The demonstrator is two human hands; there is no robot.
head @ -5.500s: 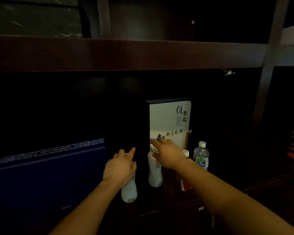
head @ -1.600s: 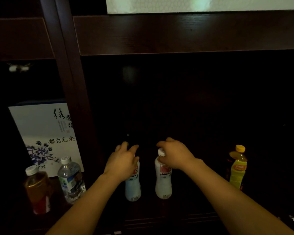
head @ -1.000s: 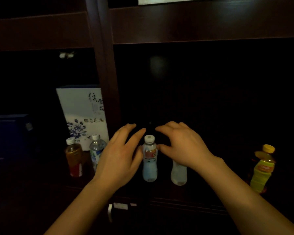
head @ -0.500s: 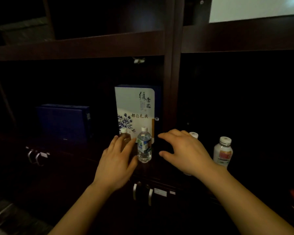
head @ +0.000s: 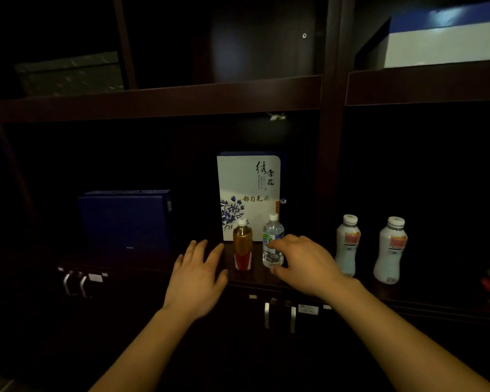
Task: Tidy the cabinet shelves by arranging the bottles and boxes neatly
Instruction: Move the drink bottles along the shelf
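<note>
Dark blue box (head: 125,219) sits well left of white floral box (head: 248,193). Left hand (head: 198,275), fingers straight, and right hand (head: 303,264), loosely curved, are both empty and reach in front of it. Milky bottle (head: 348,244) and second milky bottle (head: 390,248) stand to its right. Tea bottle (head: 242,244) and water bottle (head: 272,241) stand just before it.

Dim shelf (head: 130,260): bottles (head: 242,244), boxes (head: 248,188), seemingly upright
</note>
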